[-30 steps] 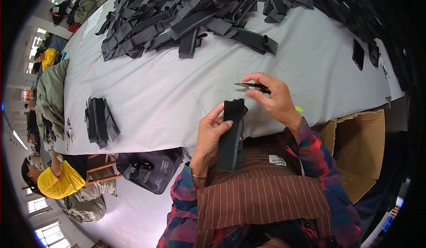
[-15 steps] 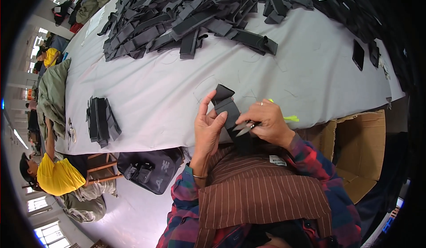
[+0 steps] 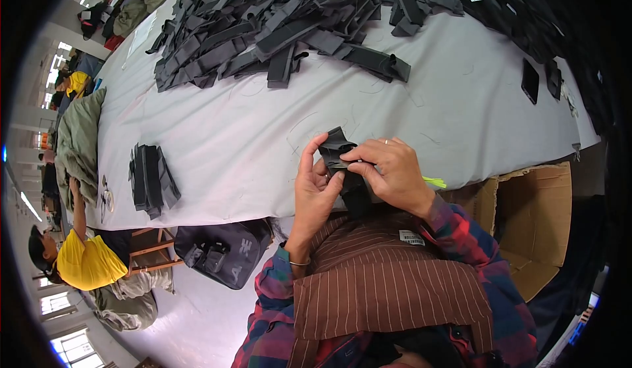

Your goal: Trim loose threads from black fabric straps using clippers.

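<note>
My left hand [image 3: 316, 187] pinches a dark grey fabric strip [image 3: 336, 143] between thumb and fingers, just over the near edge of the table. The strip is folded at its upper part, and its black lower end [image 3: 356, 197] hangs toward my apron. My right hand [image 3: 388, 172] is closed around a pair of small thread snips, mostly hidden by the fingers. Its thumb and forefinger press at the middle of the strip, close to the left fingertips. Whether the blades touch the cloth cannot be made out.
A large heap of similar strips [image 3: 263, 32] covers the far side of the table [image 3: 237, 131]. At left lies a small stack of strips [image 3: 153, 180]. A phone [image 3: 530, 81] rests at right, above an open cardboard box [image 3: 533, 226]. A person in yellow [image 3: 92, 261] works at left.
My right hand has moved up and left onto the strip, and the snips' blades, plain to see before, are now mostly covered. The strip's upper part has bent over.
</note>
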The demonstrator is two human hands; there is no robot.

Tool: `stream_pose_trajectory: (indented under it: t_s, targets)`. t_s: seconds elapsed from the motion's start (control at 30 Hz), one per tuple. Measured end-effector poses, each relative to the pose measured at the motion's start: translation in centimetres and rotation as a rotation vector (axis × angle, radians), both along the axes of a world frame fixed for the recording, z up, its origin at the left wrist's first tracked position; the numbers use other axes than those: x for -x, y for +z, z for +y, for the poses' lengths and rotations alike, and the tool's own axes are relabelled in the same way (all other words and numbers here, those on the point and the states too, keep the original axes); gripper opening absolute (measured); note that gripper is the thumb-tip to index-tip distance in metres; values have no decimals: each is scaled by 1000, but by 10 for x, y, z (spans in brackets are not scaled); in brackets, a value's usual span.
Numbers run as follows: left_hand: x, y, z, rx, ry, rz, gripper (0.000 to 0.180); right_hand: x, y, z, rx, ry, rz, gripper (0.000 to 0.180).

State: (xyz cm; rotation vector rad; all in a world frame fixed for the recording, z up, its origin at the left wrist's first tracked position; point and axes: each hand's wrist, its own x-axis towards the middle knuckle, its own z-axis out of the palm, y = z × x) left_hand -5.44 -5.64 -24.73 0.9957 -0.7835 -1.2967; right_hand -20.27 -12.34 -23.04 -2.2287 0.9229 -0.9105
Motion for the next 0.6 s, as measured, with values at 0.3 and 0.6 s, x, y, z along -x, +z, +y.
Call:
stream_pose_trajectory:
  t_s: [0.3,0.6]
  targets:
    - [-15,-18,4,-10,-41,-140,29,12,6,-5,-130,-24,-25,10]
    - [-15,2,0,-135,-32,50,58,20,3,1,-164,-77,13,11]
